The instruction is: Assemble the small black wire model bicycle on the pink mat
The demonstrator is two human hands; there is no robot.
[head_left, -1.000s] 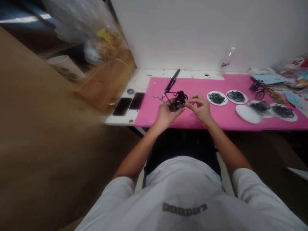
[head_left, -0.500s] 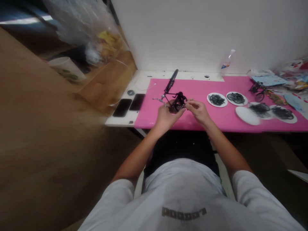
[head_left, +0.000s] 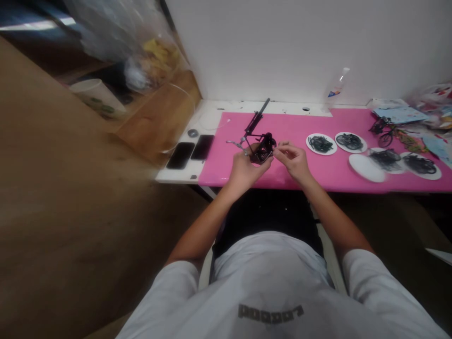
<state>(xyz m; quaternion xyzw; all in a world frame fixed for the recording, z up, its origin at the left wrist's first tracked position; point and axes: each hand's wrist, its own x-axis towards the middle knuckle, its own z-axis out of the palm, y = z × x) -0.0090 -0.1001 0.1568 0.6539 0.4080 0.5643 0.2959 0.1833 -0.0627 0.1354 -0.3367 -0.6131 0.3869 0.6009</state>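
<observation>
A small black model bicycle (head_left: 263, 147) is held above the pink table cover (head_left: 226, 165). One thin wheel points up and away, and silver handlebars stick out on the left. My left hand (head_left: 245, 169) is closed around its lower part, thumb along the near side. At the bicycle's right end, my right hand (head_left: 294, 162) has thumb and forefinger pinched together close to the frame. Whatever lies between those fingertips is too small to make out.
White plates of black parts (head_left: 321, 144) stand to the right, beside a bare white plate (head_left: 367, 168). Another model bicycle (head_left: 384, 132) stands near papers and bags. A clear bottle (head_left: 338, 85) is by the wall. Two dark phones (head_left: 180, 156) lie on the left.
The model bicycle has turned slightly, so its raised wheel now looks thinner, almost edge-on. My right hand has drawn a little to the right of the frame. The view has shifted slightly.
</observation>
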